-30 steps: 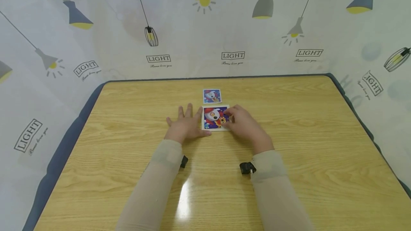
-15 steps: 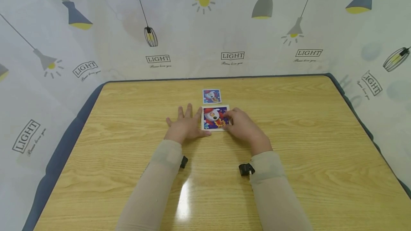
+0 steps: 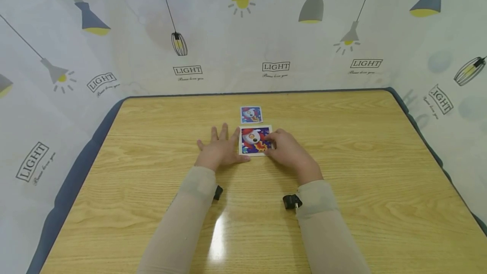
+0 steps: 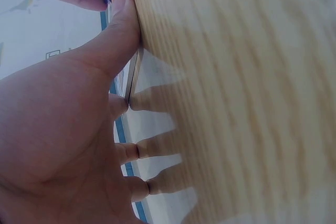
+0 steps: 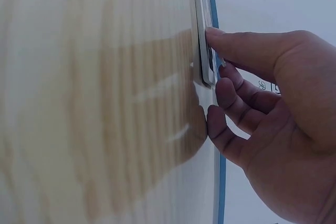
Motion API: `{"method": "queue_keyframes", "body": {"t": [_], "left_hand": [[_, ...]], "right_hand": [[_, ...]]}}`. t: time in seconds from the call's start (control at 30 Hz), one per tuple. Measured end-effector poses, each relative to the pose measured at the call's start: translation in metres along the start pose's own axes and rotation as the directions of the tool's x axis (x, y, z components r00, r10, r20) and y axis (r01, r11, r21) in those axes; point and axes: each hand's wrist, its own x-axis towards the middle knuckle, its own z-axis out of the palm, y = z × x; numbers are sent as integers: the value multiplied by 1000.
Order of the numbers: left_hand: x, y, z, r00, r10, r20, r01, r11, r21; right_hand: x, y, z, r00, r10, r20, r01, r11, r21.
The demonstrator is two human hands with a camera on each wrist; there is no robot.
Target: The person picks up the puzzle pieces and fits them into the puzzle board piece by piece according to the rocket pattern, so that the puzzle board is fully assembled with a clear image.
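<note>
A square picture puzzle (image 3: 252, 139) with a white border lies flat on the wooden table, showing a red-and-white rocket with an orange flame. My left hand (image 3: 220, 149) rests on the table at its left side, fingers spread, the thumb (image 4: 124, 30) along the near edge. At the right side, my right hand (image 3: 288, 151) curls its fingers, thumb and index pinching over the flame's right end. The right wrist view shows that thumb (image 5: 226, 40) on top of the board and the other fingers bent beside its edge; what lies under the fingertips is hidden.
A smaller card (image 3: 251, 114) with the same rocket picture lies just beyond the puzzle. The wooden table (image 3: 152, 138) has a dark blue edge, and a pale curtain (image 3: 228, 33) printed with lamps hangs behind and at both sides.
One second ago the flame by the right fingers looked broken and gear-shaped; now it reads as one continuous flame. The right hand has shifted only slightly, the left has stayed in place.
</note>
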Motion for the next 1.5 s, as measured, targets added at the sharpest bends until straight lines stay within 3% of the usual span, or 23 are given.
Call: {"method": "queue_keyframes", "body": {"t": [0.43, 1.0, 1.23, 1.5], "left_hand": [[-5, 2, -2, 1000, -1, 1, 1, 1000, -4], [-4, 1, -2, 1000, 1, 8, -1, 1000, -15], [-16, 7, -8, 1000, 15, -19, -16, 1000, -22], [-33, 10, -14, 997, 44, -58, -46, 999, -24]], "right_hand": [[-2, 0, -1, 999, -29, -13, 29, 1000, 3], [1, 1, 0, 1000, 23, 4, -23, 998, 57], [0, 3, -3, 1000, 31, 4, -31, 996, 82], [-14, 1, -25, 999, 33, -40, -29, 994, 107]]}}
